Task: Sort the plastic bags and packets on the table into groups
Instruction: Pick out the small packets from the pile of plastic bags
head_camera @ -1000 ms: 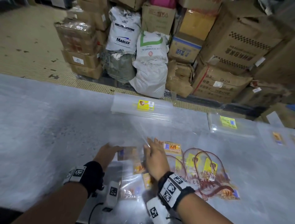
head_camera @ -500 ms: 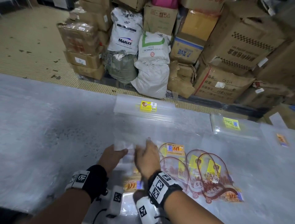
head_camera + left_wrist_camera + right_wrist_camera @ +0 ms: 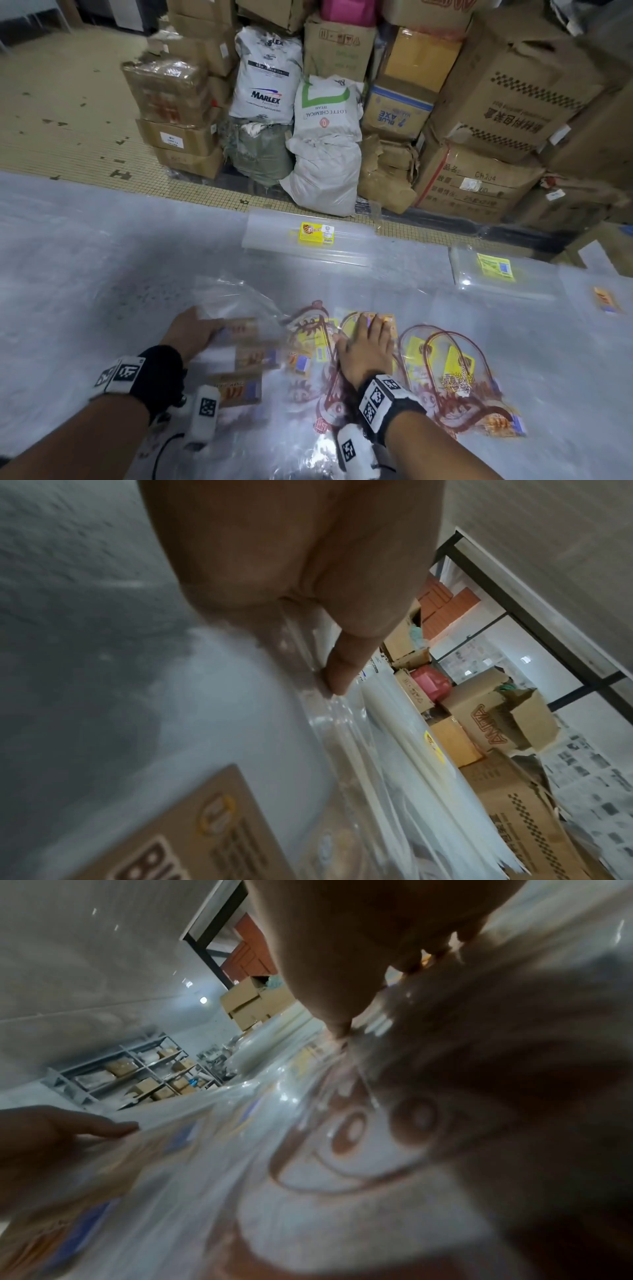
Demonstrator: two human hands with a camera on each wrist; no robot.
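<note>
We're mid-sort on the desk (image 3: 85,260). Left hand (image 3: 191,330) has its fingers (image 3: 337,666) curled onto the edge of a clear bag with a tan label (image 3: 239,329), thumb side hidden, so it reads as a pinch on the film. That bag sits on a loose fan of similar tan-label packets (image 3: 239,387) at near left, blurred. Right hand (image 3: 364,346) lies flat, fingers straight and spread, pressing down on the overlapping red-printed bags with yellow labels (image 3: 442,366); it grips nothing.

Two tidy stacks already lie further back: clear bags with a yellow sticker (image 3: 317,233) at centre, and another clear stack with a yellow-green label (image 3: 493,267) to the right. One orange-label packet (image 3: 606,299) sits alone near the right edge.

Step in hand, as we judge it: pulling the tan-label bags clear of the red-printed ones.

- Keep the right palm flat and firm so the red-printed pile doesn't drag along; film slides on film.
- Draw the left hand's bag low and sideways, away from the right hand, not upward, or the thin plastic will balloon and catch its neighbours.
- Gather the tan labels square on each other, well apart from the red pile.
- Check each label before dropping it on a pile; clear film hides what's underneath.

Risk: static cling lifting two bags as one.
</note>
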